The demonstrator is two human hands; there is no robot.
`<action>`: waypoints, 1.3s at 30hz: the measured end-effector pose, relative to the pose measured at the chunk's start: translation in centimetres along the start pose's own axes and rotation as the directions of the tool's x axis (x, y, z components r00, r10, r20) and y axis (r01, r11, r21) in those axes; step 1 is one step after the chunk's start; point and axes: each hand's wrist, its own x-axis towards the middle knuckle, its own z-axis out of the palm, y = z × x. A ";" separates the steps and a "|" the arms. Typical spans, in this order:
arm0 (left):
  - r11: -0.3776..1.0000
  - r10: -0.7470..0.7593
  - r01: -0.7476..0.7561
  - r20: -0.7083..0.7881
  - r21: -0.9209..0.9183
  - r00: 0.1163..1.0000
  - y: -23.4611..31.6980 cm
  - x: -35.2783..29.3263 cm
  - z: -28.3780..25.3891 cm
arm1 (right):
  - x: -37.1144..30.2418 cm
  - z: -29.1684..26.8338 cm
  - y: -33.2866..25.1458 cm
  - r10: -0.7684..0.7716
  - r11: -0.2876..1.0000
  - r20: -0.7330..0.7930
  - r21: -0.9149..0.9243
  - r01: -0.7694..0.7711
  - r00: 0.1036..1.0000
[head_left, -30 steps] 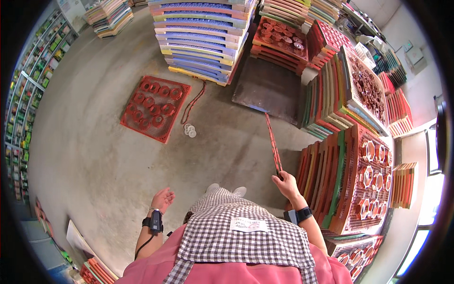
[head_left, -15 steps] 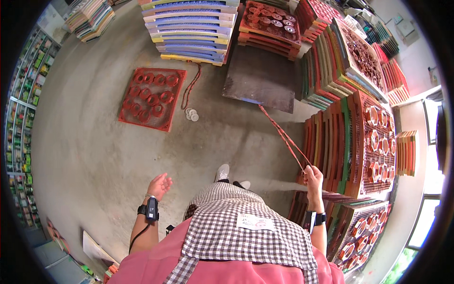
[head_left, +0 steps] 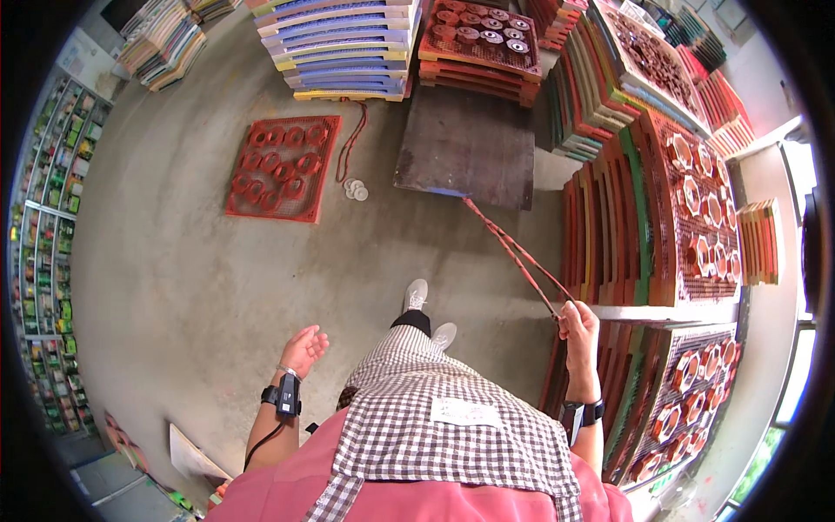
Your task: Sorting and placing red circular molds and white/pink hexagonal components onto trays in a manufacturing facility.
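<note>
Right hand (head_left: 577,324) gripped red cord loop (head_left: 497,232) running to dark flat board (head_left: 465,143) ahead; left hand (head_left: 303,351) was empty, loosely spread

A grey concrete floor (head_left: 174,287) spreads across the room, mottled with paler and darker patches and catching a dull sheen. Along the left edge stands tall shelving (head_left: 50,207) with pale metal rails, bent by the wide lens, its tiers packed with green, yellow and dark items too small to tell apart. On the right runs a pale wall (head_left: 761,344), where windows (head_left: 798,374) glow white with daylight and greenery (head_left: 755,470) shows low down.
</note>
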 end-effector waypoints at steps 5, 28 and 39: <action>1.000 -0.025 0.024 0.032 0.007 0.999 -1.9 -1.8 -2.3 | -4.7 0.2 0.1 0.017 1.000 0.006 -0.023 -0.017 1.000; 0.992 0.001 -0.013 0.094 0.129 0.996 -4.7 -6.2 -17.4 | -30.6 4.0 6.6 0.113 0.978 -0.208 0.196 -0.072 0.972; 0.985 -0.029 0.008 0.120 0.174 0.992 -13.4 -14.2 -20.2 | -41.2 4.9 8.1 0.023 1.000 -0.069 0.023 -0.021 0.997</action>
